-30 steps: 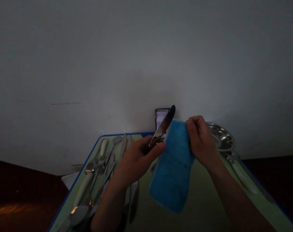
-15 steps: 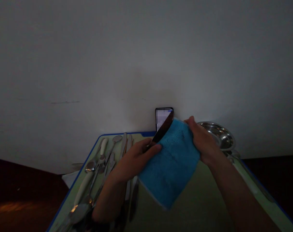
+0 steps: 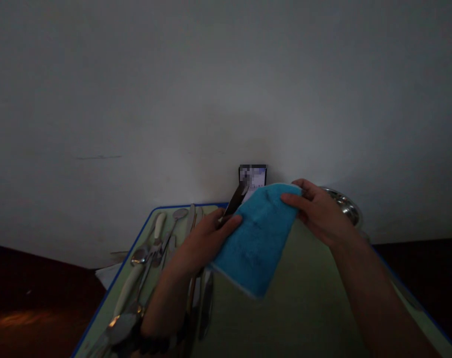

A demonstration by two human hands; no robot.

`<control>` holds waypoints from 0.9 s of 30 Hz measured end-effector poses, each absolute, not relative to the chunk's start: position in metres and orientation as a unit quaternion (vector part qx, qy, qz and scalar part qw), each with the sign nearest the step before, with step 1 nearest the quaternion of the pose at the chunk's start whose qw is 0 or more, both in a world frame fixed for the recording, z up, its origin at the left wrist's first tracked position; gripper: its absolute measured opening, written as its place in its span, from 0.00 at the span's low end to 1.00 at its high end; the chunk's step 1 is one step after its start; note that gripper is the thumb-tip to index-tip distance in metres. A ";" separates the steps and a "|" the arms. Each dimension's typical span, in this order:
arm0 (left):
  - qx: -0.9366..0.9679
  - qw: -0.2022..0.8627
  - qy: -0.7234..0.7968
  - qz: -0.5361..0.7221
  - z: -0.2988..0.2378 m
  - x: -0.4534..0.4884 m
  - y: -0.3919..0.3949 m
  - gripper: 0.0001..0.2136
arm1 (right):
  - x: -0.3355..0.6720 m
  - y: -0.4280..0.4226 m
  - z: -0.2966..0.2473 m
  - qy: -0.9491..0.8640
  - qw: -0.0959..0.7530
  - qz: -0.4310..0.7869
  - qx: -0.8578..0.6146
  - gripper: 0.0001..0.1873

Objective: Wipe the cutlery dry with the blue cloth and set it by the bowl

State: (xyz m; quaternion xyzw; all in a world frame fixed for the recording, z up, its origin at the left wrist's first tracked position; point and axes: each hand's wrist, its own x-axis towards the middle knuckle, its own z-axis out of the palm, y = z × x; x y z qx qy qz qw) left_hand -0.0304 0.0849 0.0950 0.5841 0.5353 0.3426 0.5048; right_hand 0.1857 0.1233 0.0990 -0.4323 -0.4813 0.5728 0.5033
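Observation:
My left hand (image 3: 201, 243) is closed round the handle of a table knife (image 3: 235, 201), whose dark blade points up and away. A blue cloth (image 3: 257, 238) lies against the blade and hides most of it. My right hand (image 3: 318, 211) grips the cloth's upper right edge, thumb on top, holding it above the pale green mat (image 3: 311, 308).
Several spoons and knives (image 3: 154, 248) lie in a row on the mat's left side. A steel bowl (image 3: 347, 206) sits at the back right behind my right hand. A phone (image 3: 253, 175) leans against the white wall. The mat has a blue border (image 3: 116, 281).
The cloth has swung from hanging down beside the blade to lying across it, covering most of it. My right hand turned flatter and moved slightly right; the knife dropped a little.

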 end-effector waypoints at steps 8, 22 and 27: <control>0.627 0.444 0.541 0.341 0.086 -0.031 0.090 0.11 | 0.196 0.126 0.102 -0.402 0.534 0.511 -0.540 0.17; 0.617 0.523 0.493 0.321 0.084 -0.007 0.083 0.11 | 0.133 0.103 0.089 -0.508 0.631 0.423 -0.406 0.10; 0.585 0.577 0.452 0.348 0.085 -0.005 0.083 0.09 | 0.128 0.104 0.082 -0.495 0.659 0.392 -0.408 0.12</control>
